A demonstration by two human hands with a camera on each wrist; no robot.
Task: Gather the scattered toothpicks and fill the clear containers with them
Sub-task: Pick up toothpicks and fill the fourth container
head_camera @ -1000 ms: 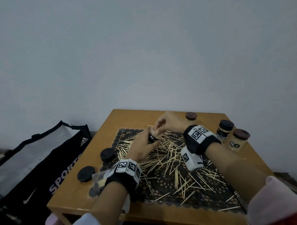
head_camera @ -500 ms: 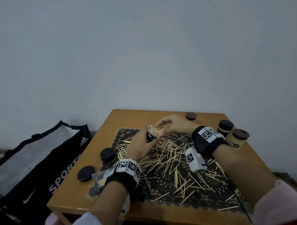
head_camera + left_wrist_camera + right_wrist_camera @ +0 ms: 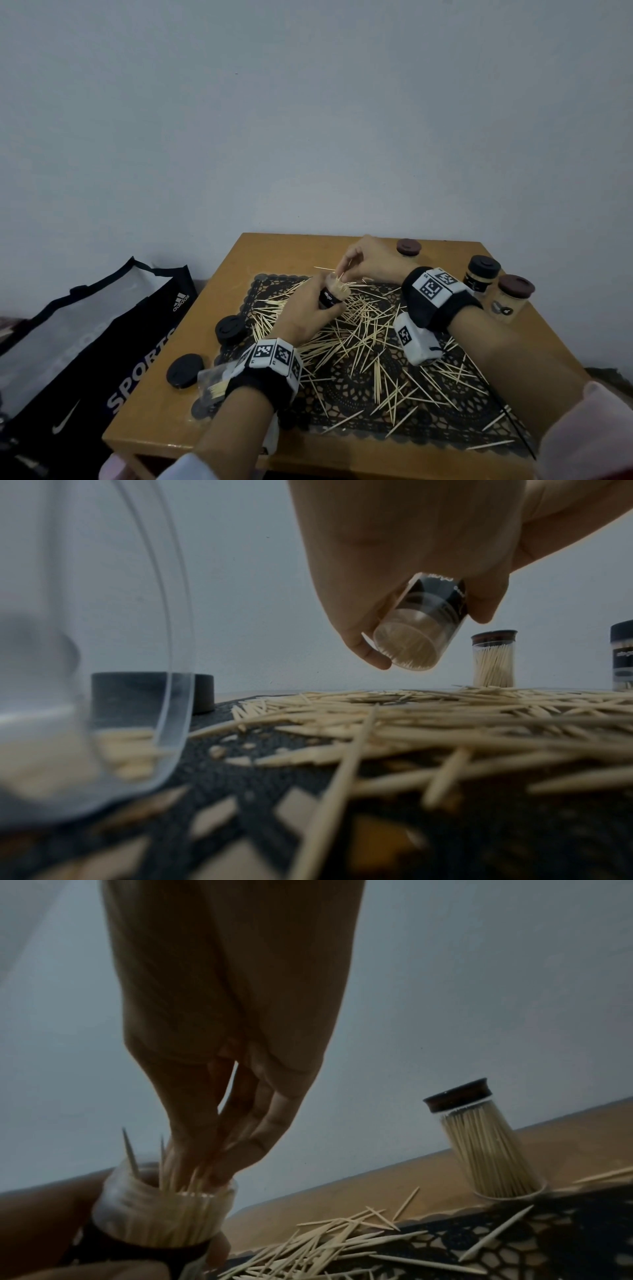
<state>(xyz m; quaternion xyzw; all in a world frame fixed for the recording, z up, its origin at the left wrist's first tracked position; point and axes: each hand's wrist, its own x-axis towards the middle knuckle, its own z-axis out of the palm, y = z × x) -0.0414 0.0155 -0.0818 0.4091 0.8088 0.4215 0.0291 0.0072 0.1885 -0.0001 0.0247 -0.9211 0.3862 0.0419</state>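
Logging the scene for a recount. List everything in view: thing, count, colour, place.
Wooden toothpicks: many, pale, strewn over mat.
Open clear plastic container: one, black label, nearly full, held above mat.
Capped clear containers: three, full; brown lid far edge, black lid and brown lid at right.
Loose round lids: two, black, left of mat.
Lace mat: one, black, table centre.
Wooden table: one, tan.
Sports bag: one, black, floor left.
Left hand: grips open container.
Right hand: pinches toothpicks into its mouth.

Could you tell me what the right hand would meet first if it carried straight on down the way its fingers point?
Most likely the toothpicks packed in the open container that the left hand holds; the right hand fingertips are at its mouth.
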